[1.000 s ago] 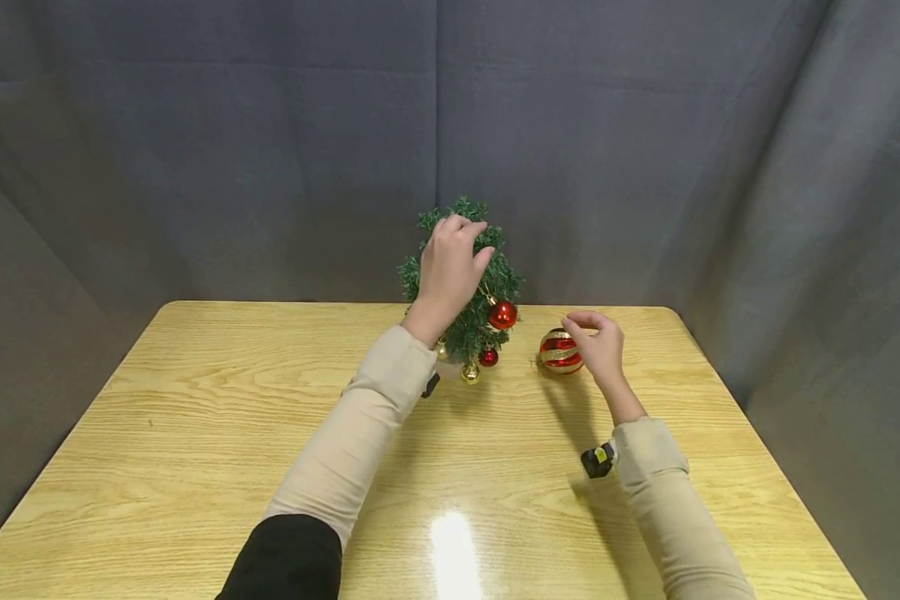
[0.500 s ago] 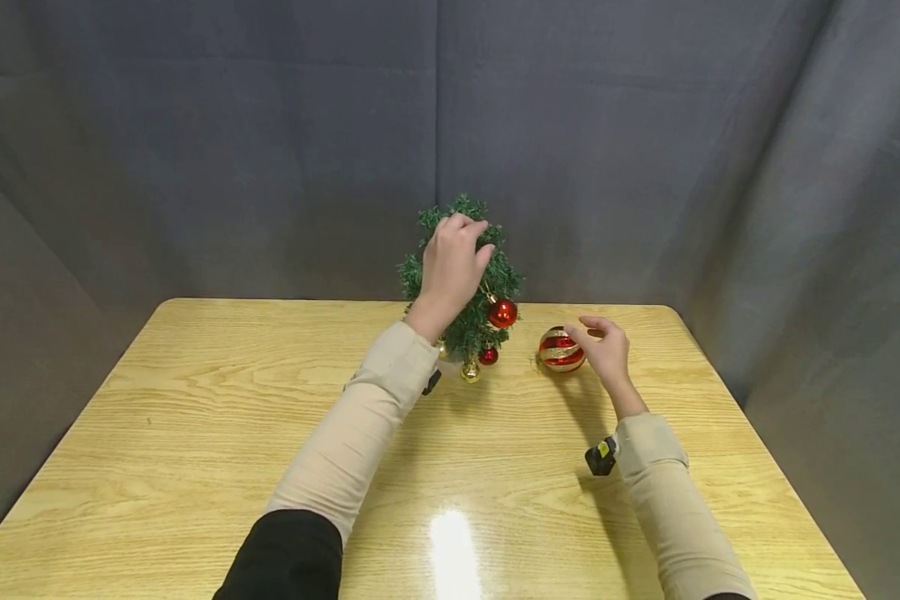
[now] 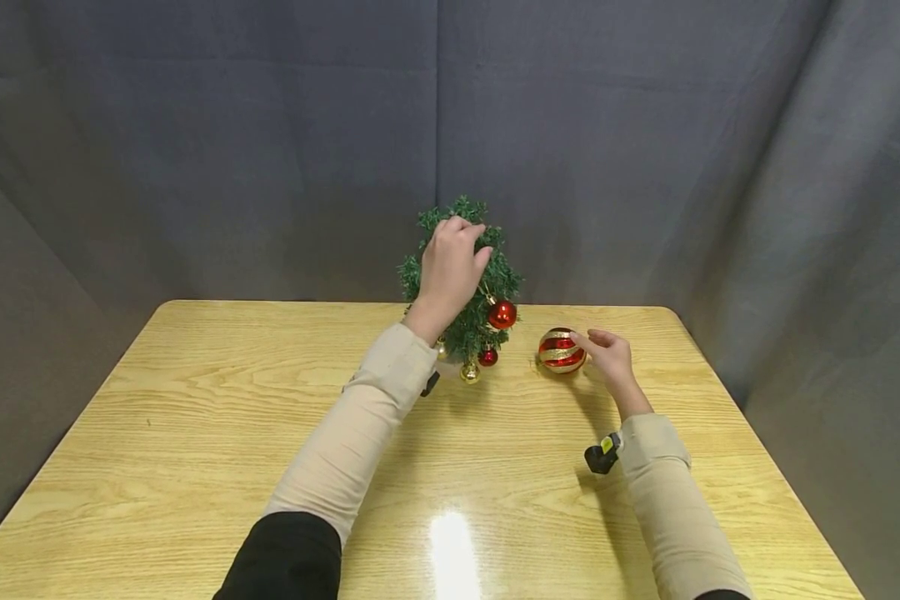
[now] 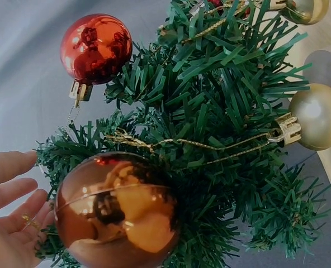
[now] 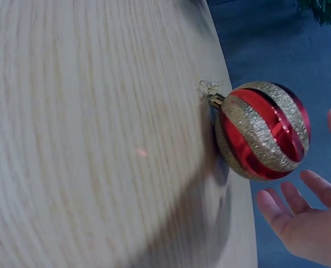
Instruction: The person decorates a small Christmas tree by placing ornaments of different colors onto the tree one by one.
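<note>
A small green Christmas tree stands at the table's back, hung with baubles. My left hand lies over its upper part, fingers loosely bent; in the left wrist view the fingers reach the branch tips beside a large copper bauble. A bit of gold thread shows at them. Right of the tree, a red bauble with gold glitter stripes rests on the table. My right hand is at its right side, fingers spread, fingertips close to the ball in the right wrist view.
A shiny red bauble, a small dark red one and a gold one hang on the tree's front. The wooden table ends at the back against a grey curtain.
My right hand has moved slightly right and down from above the striped bauble to its side, and its fingers have spread. The left hand stays at the tree.
</note>
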Demonstrator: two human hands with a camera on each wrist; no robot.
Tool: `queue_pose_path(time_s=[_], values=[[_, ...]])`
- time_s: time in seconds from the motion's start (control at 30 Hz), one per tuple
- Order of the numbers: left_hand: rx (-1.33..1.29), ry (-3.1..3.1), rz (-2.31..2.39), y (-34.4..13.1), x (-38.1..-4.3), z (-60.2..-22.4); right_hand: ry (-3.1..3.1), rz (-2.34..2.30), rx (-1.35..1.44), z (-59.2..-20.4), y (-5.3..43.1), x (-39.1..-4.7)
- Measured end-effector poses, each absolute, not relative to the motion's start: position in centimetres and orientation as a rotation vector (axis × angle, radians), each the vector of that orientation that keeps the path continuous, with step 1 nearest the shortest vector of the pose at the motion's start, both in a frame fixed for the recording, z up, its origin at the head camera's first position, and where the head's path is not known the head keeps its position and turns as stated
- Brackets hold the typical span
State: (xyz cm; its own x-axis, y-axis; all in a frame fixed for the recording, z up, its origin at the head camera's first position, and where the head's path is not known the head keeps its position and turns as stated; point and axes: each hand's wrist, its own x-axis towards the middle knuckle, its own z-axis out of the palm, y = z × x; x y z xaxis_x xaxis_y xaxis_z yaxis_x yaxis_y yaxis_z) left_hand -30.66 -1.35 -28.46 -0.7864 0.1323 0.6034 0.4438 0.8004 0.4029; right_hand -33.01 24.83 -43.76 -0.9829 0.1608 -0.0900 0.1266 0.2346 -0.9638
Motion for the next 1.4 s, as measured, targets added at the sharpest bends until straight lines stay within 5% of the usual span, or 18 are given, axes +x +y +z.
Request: queue_pose_path(time_s=[0.43, 1.4], values=[[-0.433, -2.411, -0.714, -1.4, -30.6, -28.6, -2.483, 2.004, -0.368, -47.0, 26.0, -34.4], [-0.417, -2.413, -0.683, -1.6, -30.5, -28.5, -2.382, 2.146, -0.432, -44.6, 24.2, -32.6]])
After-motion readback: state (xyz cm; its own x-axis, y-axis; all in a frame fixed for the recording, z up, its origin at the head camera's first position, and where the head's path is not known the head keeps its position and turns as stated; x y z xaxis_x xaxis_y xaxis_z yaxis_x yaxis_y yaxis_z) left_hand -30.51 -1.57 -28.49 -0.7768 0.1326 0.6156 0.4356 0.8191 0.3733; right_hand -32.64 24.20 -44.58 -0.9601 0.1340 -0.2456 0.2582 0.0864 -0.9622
